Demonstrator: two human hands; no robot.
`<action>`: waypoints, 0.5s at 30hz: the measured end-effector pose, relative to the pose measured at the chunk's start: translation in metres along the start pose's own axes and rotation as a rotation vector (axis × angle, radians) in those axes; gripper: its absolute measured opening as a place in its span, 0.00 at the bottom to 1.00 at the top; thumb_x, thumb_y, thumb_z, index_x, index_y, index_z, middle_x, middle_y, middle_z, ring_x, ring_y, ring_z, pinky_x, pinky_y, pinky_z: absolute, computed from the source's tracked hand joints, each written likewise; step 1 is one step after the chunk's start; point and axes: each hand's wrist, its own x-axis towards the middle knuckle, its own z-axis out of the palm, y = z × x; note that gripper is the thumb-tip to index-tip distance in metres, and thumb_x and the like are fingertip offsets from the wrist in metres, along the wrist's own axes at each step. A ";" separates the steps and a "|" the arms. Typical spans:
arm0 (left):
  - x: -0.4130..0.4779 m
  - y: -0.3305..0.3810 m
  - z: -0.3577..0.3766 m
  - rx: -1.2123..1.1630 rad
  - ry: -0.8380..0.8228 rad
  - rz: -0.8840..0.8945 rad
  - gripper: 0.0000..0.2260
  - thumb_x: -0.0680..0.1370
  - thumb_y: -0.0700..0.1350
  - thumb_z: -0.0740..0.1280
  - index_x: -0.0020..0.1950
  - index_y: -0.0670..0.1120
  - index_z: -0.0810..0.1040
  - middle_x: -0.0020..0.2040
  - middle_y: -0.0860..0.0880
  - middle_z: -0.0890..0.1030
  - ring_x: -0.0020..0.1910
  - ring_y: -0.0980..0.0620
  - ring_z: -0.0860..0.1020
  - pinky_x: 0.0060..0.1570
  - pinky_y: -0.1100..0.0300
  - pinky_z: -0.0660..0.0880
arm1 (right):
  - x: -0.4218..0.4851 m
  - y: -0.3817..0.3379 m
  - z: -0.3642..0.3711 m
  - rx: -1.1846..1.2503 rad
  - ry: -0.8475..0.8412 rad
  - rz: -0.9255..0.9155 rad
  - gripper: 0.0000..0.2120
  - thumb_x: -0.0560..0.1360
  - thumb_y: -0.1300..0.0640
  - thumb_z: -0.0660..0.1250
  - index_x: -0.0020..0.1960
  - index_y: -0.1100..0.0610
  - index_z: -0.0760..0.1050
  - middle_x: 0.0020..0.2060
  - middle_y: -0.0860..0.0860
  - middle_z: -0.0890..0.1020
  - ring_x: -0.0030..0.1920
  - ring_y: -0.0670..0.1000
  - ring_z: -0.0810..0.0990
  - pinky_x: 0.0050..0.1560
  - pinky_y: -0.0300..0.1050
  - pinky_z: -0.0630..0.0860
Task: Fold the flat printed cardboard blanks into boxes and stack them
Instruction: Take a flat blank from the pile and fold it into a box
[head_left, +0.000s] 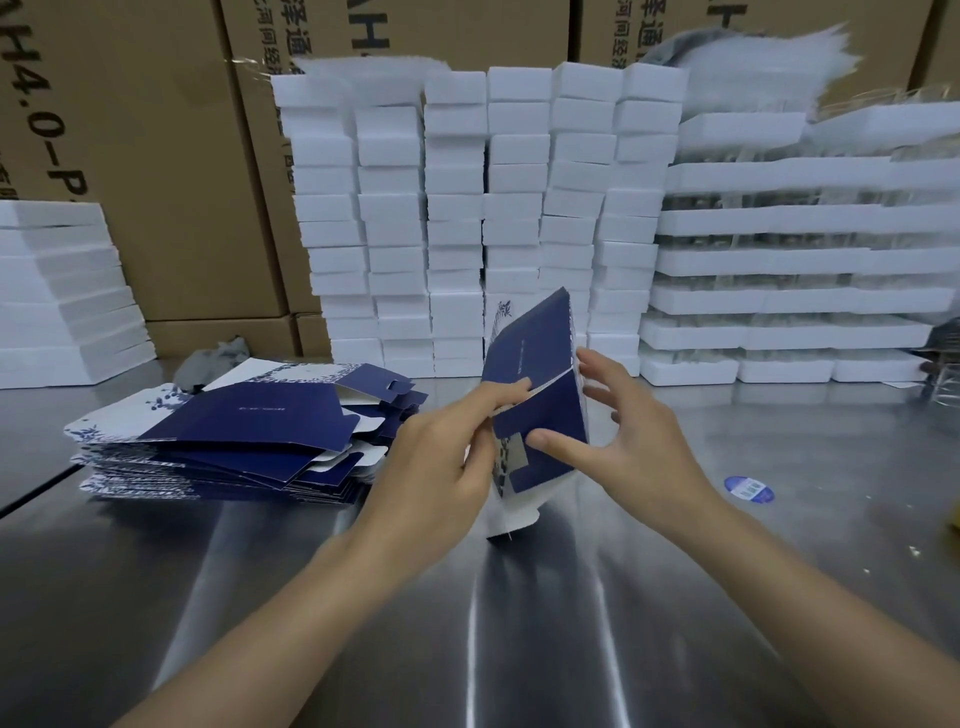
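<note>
— Table (519, 623) first: we see steel, with white boxes (457, 218) stacked in columns along its far edge, and the pile of flat blanks (234, 431) toward its left edge.
— And the blank (540, 384) we are folding?
— Held upright over the table's middle, long axis near vertical, bottom flap nearly on the steel, between our hands.
— Grip?
— Our left hand (441, 457) pinches its left edge, fingers curled. Our right hand (639, 436) is spread wide, thumb (550, 441) pressing the navy front panel, fingers just beside the right edge.
— So the right hand is placed to push that side in, we judge.
</note>
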 end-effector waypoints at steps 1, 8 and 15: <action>0.000 -0.001 -0.001 0.009 0.016 0.000 0.23 0.82 0.39 0.57 0.73 0.58 0.77 0.60 0.60 0.85 0.53 0.51 0.84 0.51 0.47 0.80 | 0.000 0.000 -0.001 -0.029 0.005 -0.016 0.48 0.61 0.19 0.73 0.76 0.31 0.63 0.66 0.24 0.73 0.66 0.32 0.76 0.64 0.41 0.75; 0.000 0.003 -0.005 0.065 0.026 0.055 0.26 0.82 0.32 0.60 0.67 0.64 0.70 0.64 0.62 0.83 0.39 0.56 0.83 0.40 0.58 0.78 | -0.002 0.005 0.004 -0.042 -0.043 -0.008 0.46 0.65 0.21 0.71 0.79 0.32 0.60 0.70 0.30 0.73 0.69 0.37 0.74 0.70 0.52 0.75; -0.001 0.011 -0.006 0.241 -0.013 0.230 0.33 0.76 0.27 0.63 0.73 0.59 0.74 0.70 0.63 0.79 0.64 0.61 0.80 0.54 0.50 0.81 | -0.004 -0.015 0.004 0.146 -0.046 0.008 0.48 0.62 0.26 0.80 0.73 0.19 0.56 0.68 0.21 0.70 0.68 0.26 0.70 0.58 0.27 0.75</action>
